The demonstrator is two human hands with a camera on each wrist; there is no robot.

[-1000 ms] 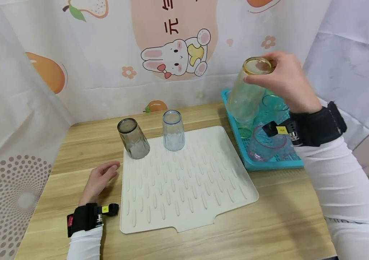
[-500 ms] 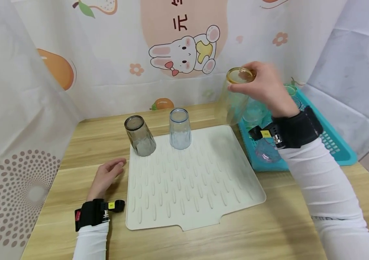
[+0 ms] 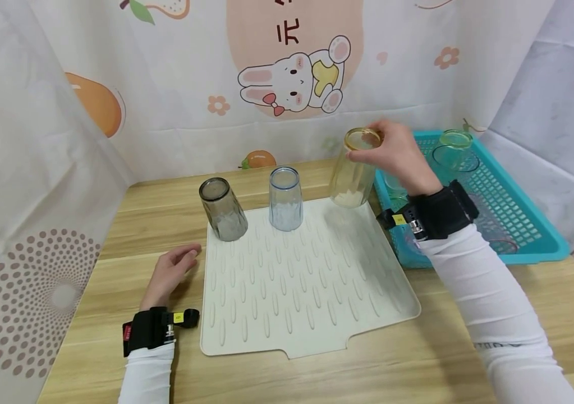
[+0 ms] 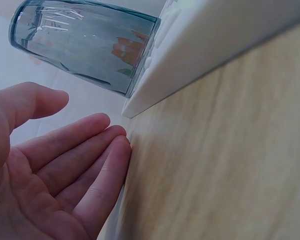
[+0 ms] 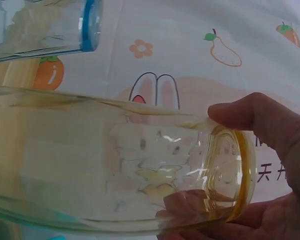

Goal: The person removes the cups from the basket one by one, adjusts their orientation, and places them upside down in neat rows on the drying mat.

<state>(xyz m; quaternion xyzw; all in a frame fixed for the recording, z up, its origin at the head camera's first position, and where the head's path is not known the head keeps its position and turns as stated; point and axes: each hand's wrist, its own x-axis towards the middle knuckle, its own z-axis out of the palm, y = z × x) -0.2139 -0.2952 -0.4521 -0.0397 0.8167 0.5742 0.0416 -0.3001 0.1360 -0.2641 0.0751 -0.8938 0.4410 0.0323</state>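
Note:
My right hand pinches a yellow-tinted drinking glass near its upturned base. Mouth down, the glass is at the far right corner of a cream drying mat; I cannot tell if its rim touches the mat. The right wrist view shows thumb and fingers on either side of the base of the yellow glass. On the mat's far side stand a grey glass and a blue glass, both upside down. My left hand lies on the table beside the mat, fingers relaxed and holding nothing.
A turquoise basket stands right of the mat, with several glasses in it, including a green glass; my right arm hides part of it. A printed curtain hangs behind the wooden table.
My right hand has carried the yellow glass left and down, from above the basket to the mat's far right corner. The left hand stays in place while the view shifts slightly.

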